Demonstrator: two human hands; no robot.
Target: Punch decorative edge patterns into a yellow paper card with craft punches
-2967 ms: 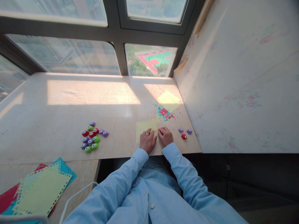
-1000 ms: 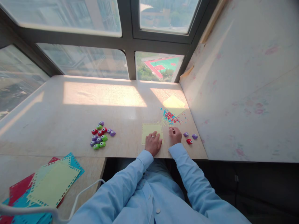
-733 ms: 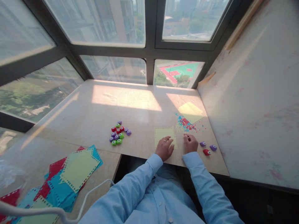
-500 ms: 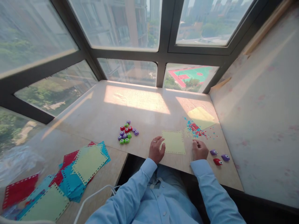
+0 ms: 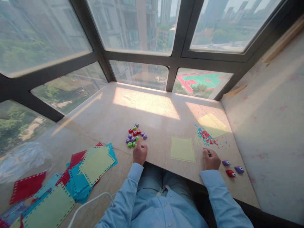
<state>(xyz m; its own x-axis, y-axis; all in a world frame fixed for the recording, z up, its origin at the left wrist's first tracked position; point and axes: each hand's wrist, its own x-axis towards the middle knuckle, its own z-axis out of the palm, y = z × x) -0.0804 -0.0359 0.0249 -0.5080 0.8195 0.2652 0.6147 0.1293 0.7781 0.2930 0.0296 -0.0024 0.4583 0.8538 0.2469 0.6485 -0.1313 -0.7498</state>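
Observation:
My left hand [image 5: 140,152] is at the near edge of a cluster of small craft punches [image 5: 135,133] in purple, green and red. Its fingers are apart and reach forward, touching or just over a green punch [image 5: 129,144]; contact is hard to tell. My right hand [image 5: 211,159] rests on the table, fingers curled in, with nothing seen in them. Between the hands lies a pale yellow paper sheet [image 5: 182,148] with holes punched along its edges. Just beyond my right hand is a scatter of red, blue and yellow paper bits [image 5: 206,136].
Two purple punches and a red punch [image 5: 231,173] sit right of my right hand. Another yellow sheet [image 5: 212,125] lies behind the paper bits. Punched coloured sheets [image 5: 97,164], a clear plastic bag [image 5: 23,161] and a white cable [image 5: 90,201] are at left. Windows and a wall border the table.
My left hand has moved left from the yellow sheet's edge to the cluster of punches. My right hand stays curled in its place. The view has shifted slightly.

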